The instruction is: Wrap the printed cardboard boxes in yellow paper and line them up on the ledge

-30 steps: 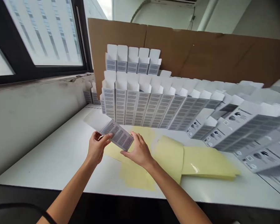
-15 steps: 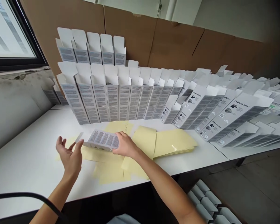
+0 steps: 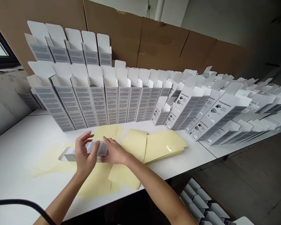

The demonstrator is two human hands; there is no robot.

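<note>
A small printed carton (image 3: pixel 70 154) lies on its side just above the table, its flap end pointing left. My right hand (image 3: pixel 115 152) grips the carton's right end. My left hand (image 3: pixel 86 154) is closed round its middle, thumb on the printed face and fingers at the far side; it covers part of the carton. Under both hands are loose yellow paper sheets (image 3: pixel 96 181), some blurred. To their right lies a thicker stack of folded yellow sheets (image 3: pixel 166 144).
Rows of upright open-topped cartons (image 3: pixel 96 106) line the back of the white table (image 3: pixel 11 150), with more cartons (image 3: pixel 222 115) at right. Cardboard panels (image 3: pixel 121 34) stand behind. Several white boxes (image 3: pixel 199 200) sit low at bottom right. A black cable (image 3: pixel 25 202) crosses the lower left.
My left hand has moved from beyond the carton's left end onto its middle. The right hand keeps its hold. The view has shifted, so the shelf of cartons appears further left.
</note>
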